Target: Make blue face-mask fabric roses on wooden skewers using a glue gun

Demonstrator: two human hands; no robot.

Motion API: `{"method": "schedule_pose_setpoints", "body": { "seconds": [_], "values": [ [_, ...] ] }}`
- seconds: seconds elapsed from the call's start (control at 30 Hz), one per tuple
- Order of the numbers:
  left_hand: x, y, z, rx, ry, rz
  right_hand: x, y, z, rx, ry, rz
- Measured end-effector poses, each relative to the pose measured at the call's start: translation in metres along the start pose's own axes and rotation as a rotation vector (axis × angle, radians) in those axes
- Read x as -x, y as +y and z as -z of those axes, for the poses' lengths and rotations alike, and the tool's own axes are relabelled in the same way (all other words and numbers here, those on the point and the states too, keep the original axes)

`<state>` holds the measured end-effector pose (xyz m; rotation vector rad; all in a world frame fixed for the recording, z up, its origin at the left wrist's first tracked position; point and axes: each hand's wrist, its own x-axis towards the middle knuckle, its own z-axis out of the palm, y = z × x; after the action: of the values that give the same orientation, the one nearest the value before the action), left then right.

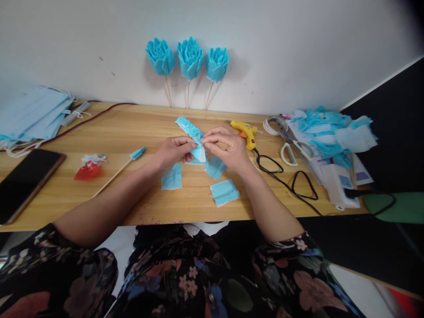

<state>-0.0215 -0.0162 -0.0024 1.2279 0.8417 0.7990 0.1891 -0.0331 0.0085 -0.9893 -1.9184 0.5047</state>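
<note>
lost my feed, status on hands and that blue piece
Left hand and right hand both pinch small blue fabric piece. Yellow glue gun beside right hand, untouched.

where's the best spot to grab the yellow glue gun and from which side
Take the glue gun by its handle, the stub that points toward the table's near edge, coming from above with the right hand close beside it. It lies flat on its side with the nozzle pointing left; the black cord trails off the handle's end, so probably grip above that.

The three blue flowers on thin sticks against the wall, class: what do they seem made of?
The three blue flowers: apparently soft, matte non-woven mask fabric, matching the stack of blue face masks. The thin sticks: pale, probably wood or bamboo.
</note>
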Motion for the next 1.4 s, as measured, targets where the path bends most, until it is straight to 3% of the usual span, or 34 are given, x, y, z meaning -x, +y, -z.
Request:
{"method": "schedule_pose_setpoints", "body": {
  "seconds": [0.4,0.6,0.83,1.03,1.4],
  "values": [
    [0.004,0.006,-0.003,0.074,-0.049,-0.016,0.0,-0.001,-0.001,0.087,0.008,0.077],
    [0.003,0.008,-0.004,0.054,0.023,-0.043,0.0,-0.007,0.0,0.058,-0.011,0.078],
    [0.002,0.007,-0.003,-0.075,0.1,-0.139,0.002,-0.009,0.001,-0.252,0.083,-0.171],
    [0.01,0.015,-0.007,-0.201,0.071,-0.148,0.003,-0.002,-0.008,-0.464,-0.042,-0.328],
    [0.01,0.009,-0.006,-0.323,0.035,-0.204,0.003,-0.003,-0.016,-0.569,-0.071,-0.391]
  ]
}}
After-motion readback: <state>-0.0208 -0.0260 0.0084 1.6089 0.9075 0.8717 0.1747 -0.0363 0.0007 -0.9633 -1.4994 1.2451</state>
